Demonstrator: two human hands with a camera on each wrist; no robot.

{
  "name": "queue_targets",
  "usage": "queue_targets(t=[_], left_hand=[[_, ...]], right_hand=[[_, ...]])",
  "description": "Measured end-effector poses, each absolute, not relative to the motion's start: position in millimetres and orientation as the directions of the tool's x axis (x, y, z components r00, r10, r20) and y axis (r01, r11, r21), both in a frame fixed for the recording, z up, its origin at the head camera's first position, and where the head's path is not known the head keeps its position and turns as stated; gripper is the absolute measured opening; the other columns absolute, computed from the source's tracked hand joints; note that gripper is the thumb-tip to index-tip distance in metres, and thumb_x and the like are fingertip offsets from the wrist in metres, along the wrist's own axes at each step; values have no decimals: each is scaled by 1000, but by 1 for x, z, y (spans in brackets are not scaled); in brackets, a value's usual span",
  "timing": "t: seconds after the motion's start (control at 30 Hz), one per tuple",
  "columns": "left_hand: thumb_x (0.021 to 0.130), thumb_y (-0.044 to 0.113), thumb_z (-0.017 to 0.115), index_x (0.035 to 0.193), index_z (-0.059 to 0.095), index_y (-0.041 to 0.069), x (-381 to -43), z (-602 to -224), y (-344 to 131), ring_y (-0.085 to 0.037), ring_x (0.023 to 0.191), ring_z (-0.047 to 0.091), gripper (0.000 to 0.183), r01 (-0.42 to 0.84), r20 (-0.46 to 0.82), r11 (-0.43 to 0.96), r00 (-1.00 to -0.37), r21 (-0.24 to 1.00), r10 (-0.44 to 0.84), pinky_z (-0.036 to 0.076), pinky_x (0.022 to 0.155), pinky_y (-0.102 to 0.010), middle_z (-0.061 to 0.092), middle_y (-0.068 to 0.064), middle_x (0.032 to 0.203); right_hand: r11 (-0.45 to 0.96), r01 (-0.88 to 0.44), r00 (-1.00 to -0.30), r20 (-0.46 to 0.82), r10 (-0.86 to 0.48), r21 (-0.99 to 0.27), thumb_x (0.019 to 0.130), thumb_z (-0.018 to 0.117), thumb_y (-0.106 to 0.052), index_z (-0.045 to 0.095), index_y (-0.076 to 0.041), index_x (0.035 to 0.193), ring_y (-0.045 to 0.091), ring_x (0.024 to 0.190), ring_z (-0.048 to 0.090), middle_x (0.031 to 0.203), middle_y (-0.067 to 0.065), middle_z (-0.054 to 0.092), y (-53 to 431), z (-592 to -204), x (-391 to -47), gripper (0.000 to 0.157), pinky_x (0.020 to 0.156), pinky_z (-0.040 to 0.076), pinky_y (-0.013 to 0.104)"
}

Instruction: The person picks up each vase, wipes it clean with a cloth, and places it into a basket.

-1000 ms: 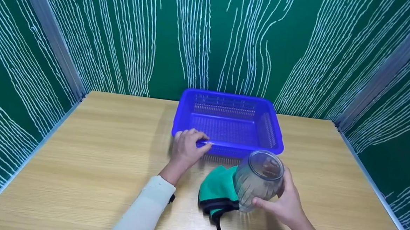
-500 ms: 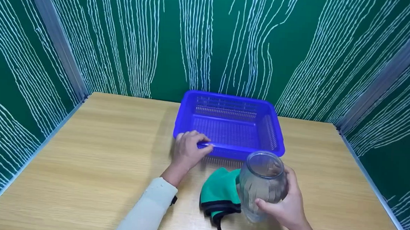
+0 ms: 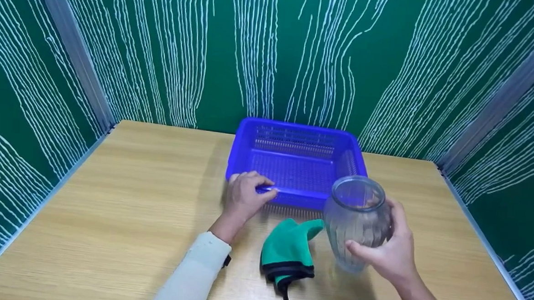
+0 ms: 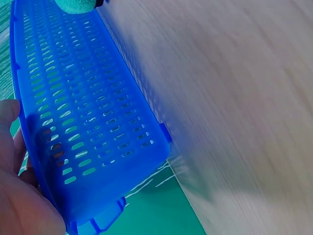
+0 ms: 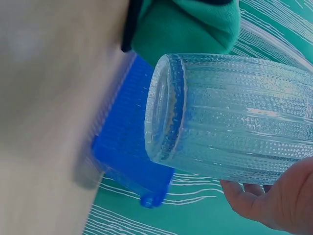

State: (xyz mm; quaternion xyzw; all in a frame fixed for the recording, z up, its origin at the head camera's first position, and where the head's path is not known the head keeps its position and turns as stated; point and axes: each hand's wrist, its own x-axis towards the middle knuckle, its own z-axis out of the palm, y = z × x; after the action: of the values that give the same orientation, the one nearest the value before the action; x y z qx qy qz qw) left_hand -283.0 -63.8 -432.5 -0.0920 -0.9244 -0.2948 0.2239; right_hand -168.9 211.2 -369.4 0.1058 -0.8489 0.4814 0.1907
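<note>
My right hand (image 3: 390,248) grips a clear ribbed glass jar (image 3: 356,225) by its side, mouth up. In the right wrist view the base of the jar (image 5: 215,117) hangs off the table. With its fingers over the front rim, my left hand (image 3: 246,194) holds the blue plastic basket (image 3: 292,194); the left wrist view shows its slotted wall (image 4: 93,107) close by. Between the two forearms lies a green cloth item with black trim and a black loop (image 3: 287,247). Nothing shows inside the basket, though the jar hides its front right corner.
The wooden table (image 3: 131,207) extends left and right of the basket. Green walls with white wavy lines (image 3: 254,53) enclose its back and sides, with metal posts (image 3: 73,48) at the corners.
My right hand has carried the jar away from the green cloth, to the right and up toward the basket's front right corner. My left hand keeps its hold on the rim.
</note>
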Motion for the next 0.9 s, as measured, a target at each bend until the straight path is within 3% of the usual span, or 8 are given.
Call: queue_targets(t=[0.13, 0.53, 0.9], left_hand=[[74, 49, 61, 87, 66, 32, -283, -431, -64, -7, 83, 53, 22, 293, 446, 803, -894, 519, 38, 31, 82, -31, 61, 16, 85], [73, 50, 61, 86, 67, 31, -285, -429, -66, -6, 84, 55, 24, 299, 447, 815, -893, 496, 56, 32, 80, -29, 62, 15, 85], [72, 52, 62, 88, 66, 33, -284, -426, -65, -6, 85, 55, 25, 256, 397, 832, -917, 493, 47, 32, 80, -29, 62, 15, 87]], right_hand=[[503, -396, -892, 453, -12, -768, 54, 83, -9, 30, -23, 132, 6, 106, 46, 121, 2, 48, 210, -359, -174, 95, 84, 41, 48], [457, -473, -848, 529, -6, -753, 50, 84, -6, 32, -24, 131, 14, 105, 45, 120, 1, 47, 206, -336, -207, 97, 80, 42, 51], [473, -519, -801, 598, 21, -712, 52, 83, -12, 34, -24, 128, 22, 114, 40, 125, 2, 41, 190, -303, -229, 92, 88, 35, 57]])
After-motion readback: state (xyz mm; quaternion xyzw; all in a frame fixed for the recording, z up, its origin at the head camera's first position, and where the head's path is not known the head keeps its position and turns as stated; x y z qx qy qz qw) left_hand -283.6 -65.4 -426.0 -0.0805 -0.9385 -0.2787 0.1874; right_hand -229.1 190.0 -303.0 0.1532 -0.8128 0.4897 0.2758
